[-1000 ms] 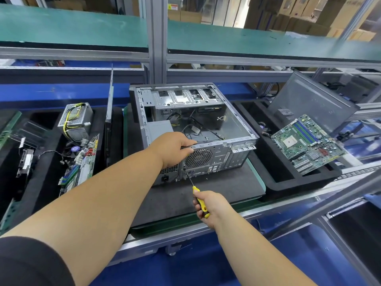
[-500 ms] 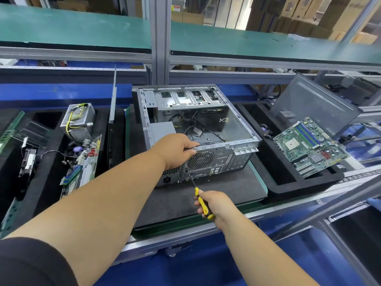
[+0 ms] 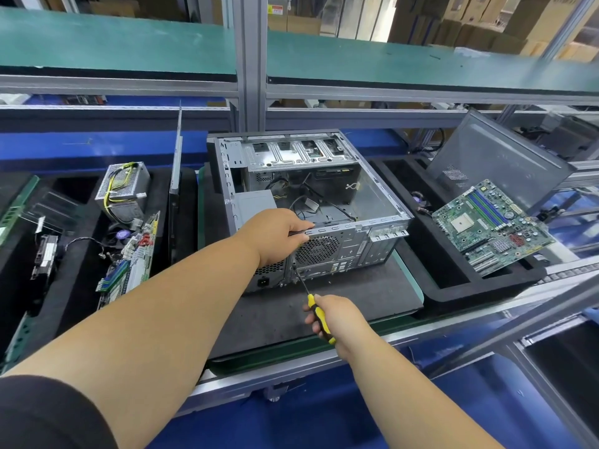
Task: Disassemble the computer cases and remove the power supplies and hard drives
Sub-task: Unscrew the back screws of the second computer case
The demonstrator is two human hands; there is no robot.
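Observation:
An open grey computer case (image 3: 372,202) lies on its side on a dark mat (image 3: 356,296), rear panel toward me. Its power supply (image 3: 252,205) sits in the near left corner, partly hidden by my left hand (image 3: 275,234), which grips the top edge of the rear panel. My right hand (image 3: 334,317) holds a yellow-and-black screwdriver (image 3: 319,315). The tip of the screwdriver touches the rear panel just left of the fan grille (image 3: 316,249). Loose cables lie inside the case.
A black foam tray (image 3: 81,280) on the left holds a removed power supply (image 3: 124,189), a motherboard (image 3: 129,267) and small parts. A side panel (image 3: 176,157) stands upright beside the case. The right tray (image 3: 453,286) carries a motherboard (image 3: 489,225) and a leaning side panel (image 3: 496,163).
Both hands keep their hold; my right hand with the screwdriver has shifted only slightly, and the view has drifted a little.

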